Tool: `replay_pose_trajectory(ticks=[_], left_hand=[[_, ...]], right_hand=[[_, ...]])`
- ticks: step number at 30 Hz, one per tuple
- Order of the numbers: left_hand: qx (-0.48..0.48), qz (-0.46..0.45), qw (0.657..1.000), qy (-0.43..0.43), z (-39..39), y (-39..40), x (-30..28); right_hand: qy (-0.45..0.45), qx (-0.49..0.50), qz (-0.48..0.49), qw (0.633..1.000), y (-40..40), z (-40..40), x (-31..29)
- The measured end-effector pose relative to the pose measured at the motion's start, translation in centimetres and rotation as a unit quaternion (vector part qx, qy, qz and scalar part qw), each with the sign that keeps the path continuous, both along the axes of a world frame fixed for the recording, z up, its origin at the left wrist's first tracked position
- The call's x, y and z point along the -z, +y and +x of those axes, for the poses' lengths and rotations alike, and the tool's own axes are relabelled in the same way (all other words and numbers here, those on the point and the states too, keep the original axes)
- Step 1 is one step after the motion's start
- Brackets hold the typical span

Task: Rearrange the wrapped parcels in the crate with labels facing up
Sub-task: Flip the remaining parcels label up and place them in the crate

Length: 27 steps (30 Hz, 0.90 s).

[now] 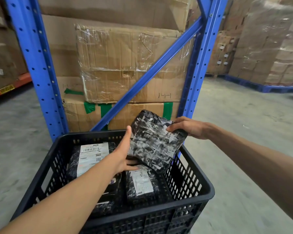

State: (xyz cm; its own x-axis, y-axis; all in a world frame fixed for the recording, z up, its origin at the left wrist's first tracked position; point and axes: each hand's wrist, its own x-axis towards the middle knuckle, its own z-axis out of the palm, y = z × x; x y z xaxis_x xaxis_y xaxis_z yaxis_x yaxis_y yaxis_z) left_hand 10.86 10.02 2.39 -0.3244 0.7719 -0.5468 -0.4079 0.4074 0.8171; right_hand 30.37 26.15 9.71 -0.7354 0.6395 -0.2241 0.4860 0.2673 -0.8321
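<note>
A black slatted plastic crate [195,179] stands in front of me with several black wrapped parcels inside. One parcel [155,141], black with clear tape and no label showing, is held tilted above the crate's far right corner. My left hand [123,152] grips its left and lower edge, and my right hand [188,127] grips its upper right edge. In the crate, a parcel at the back left [91,156] lies with its white label up. A smaller parcel [142,183] at the right also shows a white label. My left forearm hides part of the crate's middle.
A blue steel rack [41,68] with a diagonal brace stands just behind the crate, loaded with taped cardboard boxes [125,65]. Grey concrete floor [243,124] spreads to both sides. Wrapped pallets of boxes [269,48] stand at the far right.
</note>
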Motion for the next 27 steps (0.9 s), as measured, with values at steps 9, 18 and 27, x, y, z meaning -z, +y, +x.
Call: replay_pose_trajectory(ticks=[9,18,27], left_hand=[[-0.01,0.111,0.967,-0.228,-1.6,0.1,-2.1],[-0.014,0.231,0.959,-0.162,-2.2,-1.8,0.0],[0.036,0.318,0.933,-0.166,-3.2,-2.1,-0.6]], right_hand=[[0.015,-0.176,0.134,0.975,-5.0,-1.5,0.7],[-0.051,-0.194,0.096,0.975,-5.4,-3.0,-0.4],[0.022,-0.029,-0.173,0.984,-3.2,-3.6,2.9]])
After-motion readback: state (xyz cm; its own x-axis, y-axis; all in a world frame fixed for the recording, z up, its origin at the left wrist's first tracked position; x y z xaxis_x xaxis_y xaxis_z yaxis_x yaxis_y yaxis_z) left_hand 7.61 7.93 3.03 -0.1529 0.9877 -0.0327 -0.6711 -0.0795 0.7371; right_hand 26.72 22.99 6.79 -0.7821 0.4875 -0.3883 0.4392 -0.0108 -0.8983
